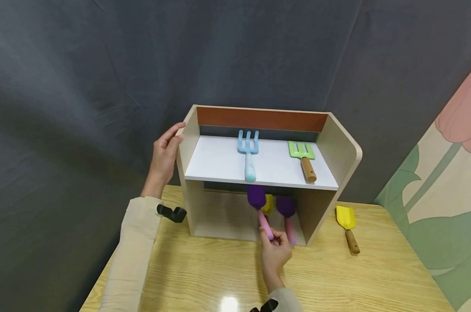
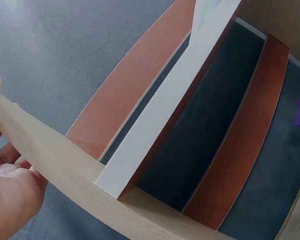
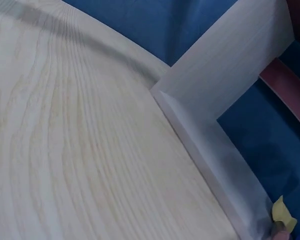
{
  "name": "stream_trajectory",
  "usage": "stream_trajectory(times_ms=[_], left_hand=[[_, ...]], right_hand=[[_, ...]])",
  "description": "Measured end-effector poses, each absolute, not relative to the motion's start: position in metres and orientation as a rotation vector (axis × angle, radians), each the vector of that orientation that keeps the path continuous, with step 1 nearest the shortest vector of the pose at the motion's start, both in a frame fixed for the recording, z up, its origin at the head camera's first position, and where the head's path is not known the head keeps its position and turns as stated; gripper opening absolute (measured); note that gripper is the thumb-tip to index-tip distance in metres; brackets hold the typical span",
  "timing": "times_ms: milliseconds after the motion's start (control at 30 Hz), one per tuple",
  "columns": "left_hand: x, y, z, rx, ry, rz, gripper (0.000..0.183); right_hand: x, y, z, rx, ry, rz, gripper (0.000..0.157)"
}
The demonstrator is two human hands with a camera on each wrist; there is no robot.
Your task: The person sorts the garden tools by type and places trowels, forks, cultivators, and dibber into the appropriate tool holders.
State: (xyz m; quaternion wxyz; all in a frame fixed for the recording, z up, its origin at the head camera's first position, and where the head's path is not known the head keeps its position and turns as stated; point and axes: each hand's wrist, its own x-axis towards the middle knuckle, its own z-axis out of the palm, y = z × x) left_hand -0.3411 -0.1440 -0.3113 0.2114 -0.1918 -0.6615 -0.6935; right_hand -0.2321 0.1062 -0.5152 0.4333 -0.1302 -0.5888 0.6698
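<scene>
My left hand (image 1: 164, 154) grips the left side panel of a small two-tier wooden shelf (image 1: 345, 143), its palm on the outer side in the left wrist view. At the lower tier's front, my right hand (image 1: 276, 255) pinches the pink handle of a toy shovel with a purple blade (image 1: 256, 197), which is tilted up under the white upper board. Just behind it, a yellow shovel (image 1: 268, 204) is partly hidden. To the right leans a second purple shovel (image 1: 286, 206) with a pink handle. On the upper board lie a light-blue toy fork (image 1: 249, 155) and a green fork with a brown handle (image 1: 302, 151).
Right of the shelf, a yellow shovel with a brown handle (image 1: 346, 219) lies on the wooden table (image 1: 204, 273). A dark grey curtain (image 1: 103, 86) hangs behind, and a flower-patterned panel (image 1: 446, 195) stands at the right.
</scene>
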Motion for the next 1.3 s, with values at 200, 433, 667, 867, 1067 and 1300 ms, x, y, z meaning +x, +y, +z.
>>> stream_trajectory(times_ms=[200, 433, 667, 867, 1067, 1300], left_hand=[[-0.341, -0.144, -0.311, -0.523, -1.847, -1.922, 0.041], [-0.341, -0.146, -0.311, -0.507, -1.860, -1.913, 0.041], [-0.342, -0.147, -0.311, -0.521, -1.846, -1.920, 0.040], [-0.342, -0.144, -0.311, -0.538, -1.849, -1.922, 0.041], [-0.341, -0.144, -0.311, -0.525, -1.848, -1.922, 0.041], [-0.342, -0.144, -0.312, -0.518, -1.844, -1.931, 0.041]], right_hand=[[-0.237, 0.098, -0.520, -0.334, -1.478, 1.624, 0.024], [-0.244, 0.085, -0.520, -0.347, -1.496, 1.658, 0.020], [-0.256, 0.075, -0.529, -0.381, -1.517, 1.670, 0.020], [-0.278, 0.077, -0.564, -0.474, -1.544, 1.635, 0.021], [-0.285, 0.075, -0.573, -0.615, -1.647, 1.531, 0.023], [-0.290, 0.072, -0.576, -0.630, -1.705, 1.546, 0.020]])
